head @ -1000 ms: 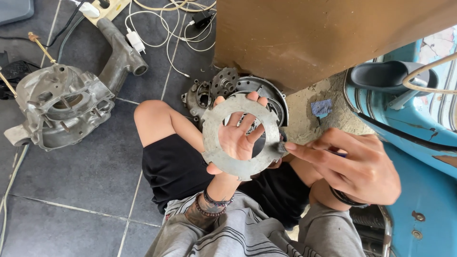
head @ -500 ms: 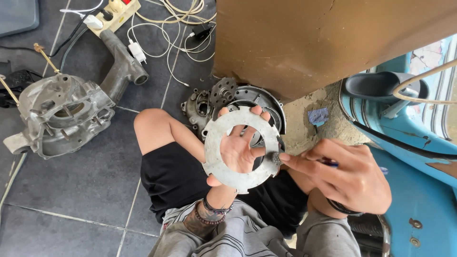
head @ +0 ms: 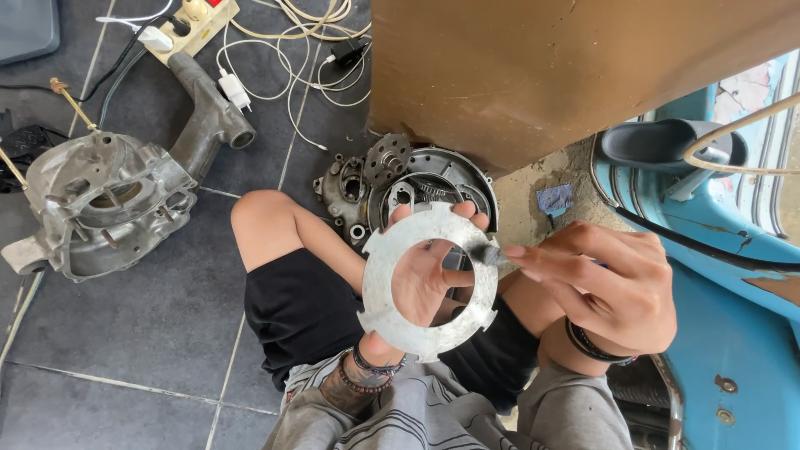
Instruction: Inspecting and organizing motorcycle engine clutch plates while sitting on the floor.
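A: Identify the largest items first.
B: Blue scooter body (head: 733,333) at right; grey engine casing (head: 104,200) on the tiled floor at left; clutch housing (head: 417,179) just beyond the knees.
A: Location of the notched metal ring (head: 429,279)?
B: Raised above the lap, upright, facing the camera.
A: Grip state?
B: Left hand (head: 421,279) behind the ring, fingers clamped over its rim. Right hand (head: 612,287) closed on a small brush (head: 487,254), bristles touching the ring's right edge.
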